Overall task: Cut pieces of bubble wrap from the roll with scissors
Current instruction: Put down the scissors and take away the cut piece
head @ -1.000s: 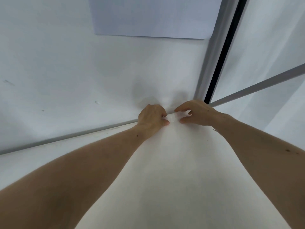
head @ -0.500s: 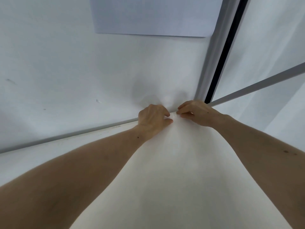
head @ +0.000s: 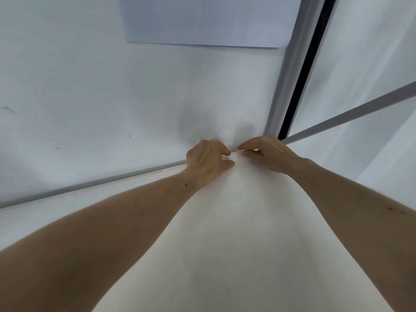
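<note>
Both hands closer than a second ago, left hand (head: 208, 158) and right hand (head: 267, 154) each pinching the sheet's (head: 243, 233) far edge (no scissors visible), so cutting hasn't begun.

Both forearms run off the bottom edge; whether the white sheet (head: 243, 221) is bubble wrap is unclear

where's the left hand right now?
Head view, just left of centre: the left hand grips the white sheet's far edge, close beside the right hand, against the wall rail.
</note>
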{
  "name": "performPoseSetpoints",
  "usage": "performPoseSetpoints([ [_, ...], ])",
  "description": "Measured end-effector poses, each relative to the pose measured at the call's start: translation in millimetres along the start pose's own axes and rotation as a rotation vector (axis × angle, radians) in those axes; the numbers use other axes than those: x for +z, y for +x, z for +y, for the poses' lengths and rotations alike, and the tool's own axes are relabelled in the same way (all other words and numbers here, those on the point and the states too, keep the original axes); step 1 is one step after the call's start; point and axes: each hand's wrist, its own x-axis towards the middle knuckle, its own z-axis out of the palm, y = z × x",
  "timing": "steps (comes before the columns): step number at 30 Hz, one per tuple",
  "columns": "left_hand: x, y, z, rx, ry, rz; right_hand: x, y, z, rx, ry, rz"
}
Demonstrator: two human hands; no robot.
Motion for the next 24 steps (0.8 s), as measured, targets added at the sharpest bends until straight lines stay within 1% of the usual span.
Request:
performPoseSetpoints([
  [8,2,2,-2,0.001,-0.010,0.019,-3,0,-9,0.059,0.032,-0.028],
  [13,3,5,-3,0.015,0.013,0.001,-2,0,-1,0.019,0.030,-0.029],
  [16,2,6,-4,0.030,0.016,-0.011,-1,2,2,0.023,0.030,-0.005],
  [24,1,6,-3,0.038,0.043,-0.019,-4,2,0,0.053,0.034,-0.039],
])
